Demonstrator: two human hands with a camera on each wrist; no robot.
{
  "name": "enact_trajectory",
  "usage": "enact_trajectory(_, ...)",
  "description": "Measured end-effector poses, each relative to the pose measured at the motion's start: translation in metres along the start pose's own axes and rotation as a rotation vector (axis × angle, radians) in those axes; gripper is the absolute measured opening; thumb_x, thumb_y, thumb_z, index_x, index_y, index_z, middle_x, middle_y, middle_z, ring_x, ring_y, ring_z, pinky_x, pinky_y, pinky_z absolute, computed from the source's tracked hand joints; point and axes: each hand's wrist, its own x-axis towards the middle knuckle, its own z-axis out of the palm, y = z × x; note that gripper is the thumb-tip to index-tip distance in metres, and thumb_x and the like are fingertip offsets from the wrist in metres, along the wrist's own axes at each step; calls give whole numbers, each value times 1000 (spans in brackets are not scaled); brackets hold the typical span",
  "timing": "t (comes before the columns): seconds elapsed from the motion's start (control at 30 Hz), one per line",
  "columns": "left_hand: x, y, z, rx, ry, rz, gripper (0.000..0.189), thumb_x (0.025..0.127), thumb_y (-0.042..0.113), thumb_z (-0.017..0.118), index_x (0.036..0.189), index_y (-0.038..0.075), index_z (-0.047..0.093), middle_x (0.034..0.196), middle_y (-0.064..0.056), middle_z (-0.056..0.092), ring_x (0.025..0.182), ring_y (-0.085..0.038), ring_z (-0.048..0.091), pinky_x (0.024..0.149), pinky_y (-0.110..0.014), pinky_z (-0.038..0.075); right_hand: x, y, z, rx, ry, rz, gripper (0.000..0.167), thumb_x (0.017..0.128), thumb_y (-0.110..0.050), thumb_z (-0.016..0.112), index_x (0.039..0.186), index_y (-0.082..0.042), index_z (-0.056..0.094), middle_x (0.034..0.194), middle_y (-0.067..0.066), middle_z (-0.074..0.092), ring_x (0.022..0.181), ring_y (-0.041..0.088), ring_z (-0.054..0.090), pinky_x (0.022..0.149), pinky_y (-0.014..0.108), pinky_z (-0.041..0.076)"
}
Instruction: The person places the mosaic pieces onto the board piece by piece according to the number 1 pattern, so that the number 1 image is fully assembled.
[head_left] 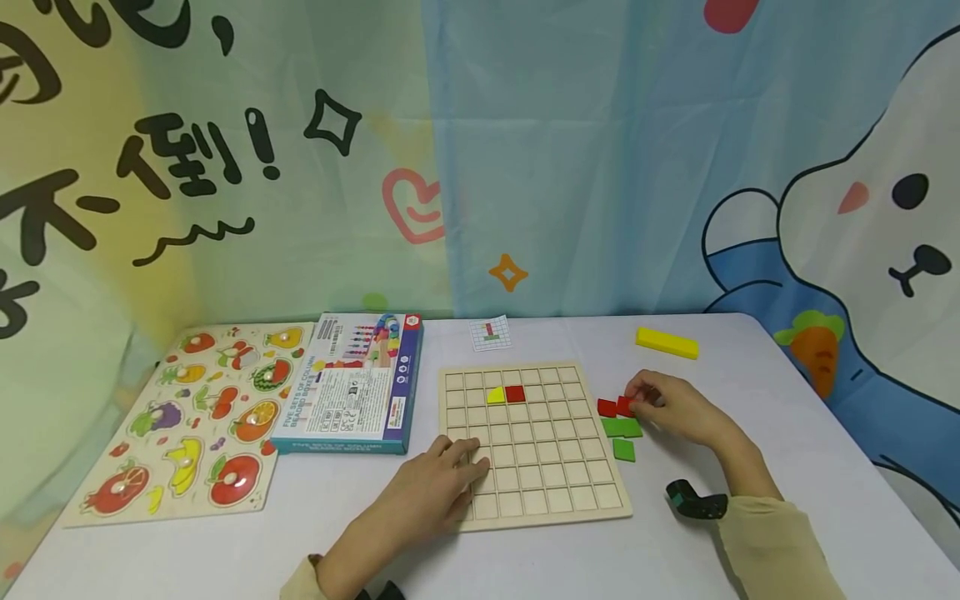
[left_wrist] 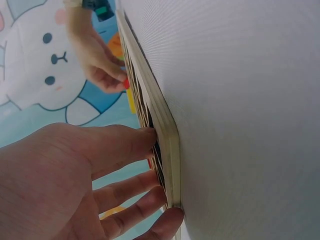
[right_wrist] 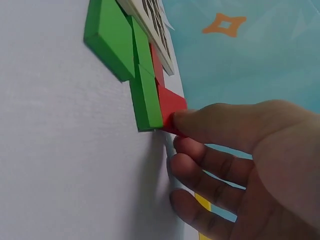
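Observation:
A wooden grid board (head_left: 545, 477) lies flat on the table, with a yellow square tile (head_left: 496, 396) and a red square tile (head_left: 515, 393) side by side in its cells. My left hand (head_left: 427, 492) rests on the board's near left edge, fingertips touching the grid. Beyond the board's right side, my right hand (head_left: 681, 410) pinches another red square tile (right_wrist: 171, 106) between thumb and fingers, low beside the green tiles (right_wrist: 146, 102). One more red tile (head_left: 606, 407) lies just left of it. A separate green tile (head_left: 623, 450) sits nearer me.
A small printed grid card (head_left: 491, 335) lies behind the board. At the back right is a yellow bar (head_left: 667, 342). Left of the board lie a boxed set (head_left: 345, 400) and a fruit-picture board (head_left: 165, 433). A printed curtain (head_left: 562, 167) hangs behind the table.

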Motion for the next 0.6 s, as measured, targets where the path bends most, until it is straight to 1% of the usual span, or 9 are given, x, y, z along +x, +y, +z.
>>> enact_trajectory(0.23,0,1,0,1,-14,-13,40,86,20,65,126,18,62,136,-5,53,113,-21,51,79,-31,52,0,-3,-2,16,17,-16,7,89,-8,60,95,-8,59,85,1,58,81,16,52,69,23,45)
enact_trajectory(0.33,0,1,0,4,-6,-7,40,86,20,65,125,18,62,135,-5,53,111,-21,51,78,-30,52,0,-4,-2,22,37,-19,6,89,-8,60,95,-8,59,83,1,58,80,17,52,69,24,45)
enact_trajectory(0.5,0,1,-2,2,-9,-8,40,86,19,65,126,18,62,135,-5,53,112,-21,51,79,-30,52,2,-6,-1,30,59,-11,6,90,-10,60,96,-10,59,83,1,58,82,18,53,70,23,46)
enact_trajectory(0.6,0,2,-2,-1,-19,-15,40,86,20,65,127,18,61,136,-5,52,113,-20,51,81,-31,52,3,-9,0,48,72,-26,7,90,-12,61,97,-9,60,83,0,58,82,17,53,71,23,46)
